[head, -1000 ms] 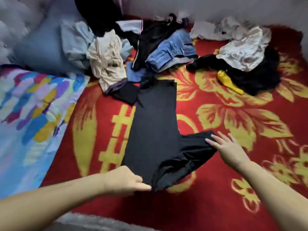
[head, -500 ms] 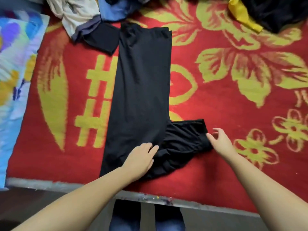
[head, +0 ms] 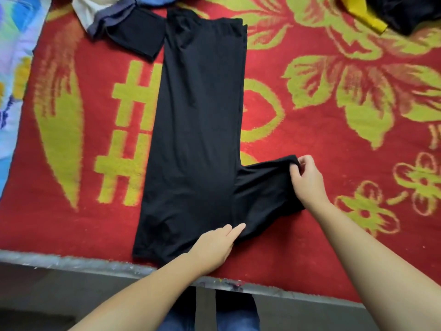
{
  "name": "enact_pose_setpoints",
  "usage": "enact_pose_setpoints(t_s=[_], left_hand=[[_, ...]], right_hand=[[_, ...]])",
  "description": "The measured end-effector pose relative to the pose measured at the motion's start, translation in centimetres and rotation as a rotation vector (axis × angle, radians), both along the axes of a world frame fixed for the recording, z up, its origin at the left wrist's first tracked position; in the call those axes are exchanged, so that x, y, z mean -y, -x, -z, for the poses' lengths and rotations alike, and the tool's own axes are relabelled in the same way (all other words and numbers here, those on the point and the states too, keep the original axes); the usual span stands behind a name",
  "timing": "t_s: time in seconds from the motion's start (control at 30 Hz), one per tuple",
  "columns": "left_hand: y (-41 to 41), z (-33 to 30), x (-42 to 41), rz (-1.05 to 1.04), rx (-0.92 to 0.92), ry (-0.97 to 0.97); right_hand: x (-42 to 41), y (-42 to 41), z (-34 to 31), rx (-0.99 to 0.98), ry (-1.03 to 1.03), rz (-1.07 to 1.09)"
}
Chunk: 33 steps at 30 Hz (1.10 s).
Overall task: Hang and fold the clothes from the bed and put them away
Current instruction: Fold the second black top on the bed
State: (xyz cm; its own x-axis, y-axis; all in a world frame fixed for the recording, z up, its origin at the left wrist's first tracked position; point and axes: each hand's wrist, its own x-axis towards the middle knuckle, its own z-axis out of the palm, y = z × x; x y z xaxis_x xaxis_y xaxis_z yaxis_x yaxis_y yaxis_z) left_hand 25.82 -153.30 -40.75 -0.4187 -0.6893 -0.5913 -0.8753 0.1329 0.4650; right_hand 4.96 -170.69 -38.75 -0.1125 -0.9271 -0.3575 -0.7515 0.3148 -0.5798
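Observation:
A black T-shirt (head: pixel 195 130) lies folded lengthwise on the red and yellow blanket (head: pixel 334 139), its hem far from me and one sleeve sticking out to the right near the bed's front edge. My left hand (head: pixel 214 247) rests flat on the shirt's lower part, fingers together, pressing the cloth where the sleeve begins. My right hand (head: pixel 306 179) pinches the sleeve's outer end between thumb and fingers. The other side of the shirt is tucked under and hidden.
At the top edge lie parts of other clothes: a cream and grey piece (head: pixel 100 17), a black piece (head: pixel 136 37), a yellow cloth (head: pixel 365 15) with black fabric (head: pixel 405 13). A coloured quilt (head: pixel 12 68) is on the left. The bed's front edge (head: pixel 71 261) runs below.
The view has tipped down toward the bed's front edge and closer. My left hand moved from the shirt's bottom corner onto the shirt. My right hand closed on the sleeve end.

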Motion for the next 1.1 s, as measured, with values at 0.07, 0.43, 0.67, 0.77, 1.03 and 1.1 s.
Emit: enact_pose_setpoints(t_s=[0.07, 0.43, 0.67, 0.77, 1.03, 1.1], left_hand=[[0.3, 0.2, 0.3, 0.065, -0.024, -0.063], [-0.9, -0.1, 4.2, 0.019, 0.055, 0.306], [-1.2, 0.5, 5.8, 0.095, 0.136, 0.02], [-4.3, -0.4, 6.3, -0.06, 0.06, 0.127], [-19.0, -1.3, 1.9, 0.002, 0.257, 0.359], [-20.5, -0.7, 0.8, 0.231, 0.282, 0.362]], right_hand=[[0.4, 0.3, 0.1, -0.074, 0.003, -0.063], [-2.0, 1.2, 2.5, -0.268, -0.345, 0.021], [-0.4, -1.4, -1.8, 0.241, -0.246, -0.02], [-1.2, -6.9, -4.8, 0.298, -0.098, -0.178], [-6.7, -15.9, -1.6, -0.233, -0.202, -0.834], [-7.7, -13.8, -1.3, -0.26, -0.06, -0.98]])
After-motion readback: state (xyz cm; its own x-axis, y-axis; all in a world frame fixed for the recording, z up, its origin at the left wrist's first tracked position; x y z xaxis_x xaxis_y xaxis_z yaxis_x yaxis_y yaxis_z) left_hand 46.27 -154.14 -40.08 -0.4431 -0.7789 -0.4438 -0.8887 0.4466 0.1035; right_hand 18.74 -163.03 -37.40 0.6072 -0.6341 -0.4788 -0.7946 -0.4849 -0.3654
